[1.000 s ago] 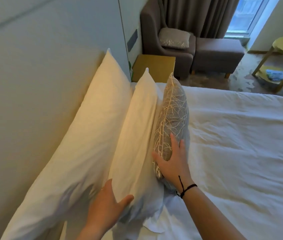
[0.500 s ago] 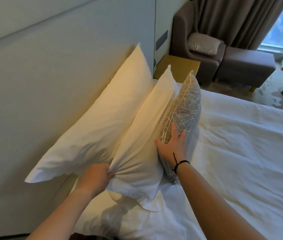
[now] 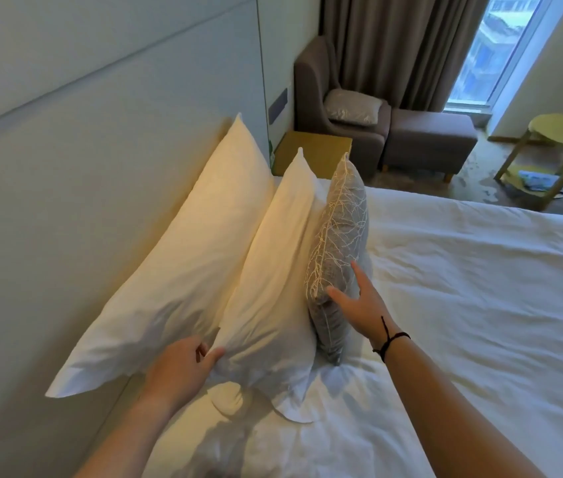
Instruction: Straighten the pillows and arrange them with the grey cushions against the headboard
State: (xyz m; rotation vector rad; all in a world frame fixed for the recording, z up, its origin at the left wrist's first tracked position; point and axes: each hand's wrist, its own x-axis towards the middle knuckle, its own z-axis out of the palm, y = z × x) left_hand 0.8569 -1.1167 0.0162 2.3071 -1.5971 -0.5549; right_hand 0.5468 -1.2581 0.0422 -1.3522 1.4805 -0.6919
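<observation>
The right hand (image 3: 359, 307) has let go of the grey cushion (image 3: 340, 243), fingers apart; the left hand (image 3: 178, 369) still pinches the front pillow (image 3: 273, 288) beside it, nearly tidy.

Landmark: grey cushion (image 3: 340, 243), standing on edge.

Headboard side of cushion: blocked. Front white pillow (image 3: 273, 277) leans against it, rear white pillow (image 3: 183, 270) behind that, headboard (image 3: 83, 174) last. No visible gap between any of the layers.

Near end of cushion: left hand (image 3: 178, 369) sits at the near corners of both pillows; right hand (image 3: 359, 301), fingers spread, at the cushion's lower face.

Away from the headboard: open white bedding (image 3: 462, 305), nothing on it.

Beyond far end: bedside table (image 3: 311, 153), armchair (image 3: 338, 101), footstool (image 3: 428, 136).

Above cushion: clear.
</observation>
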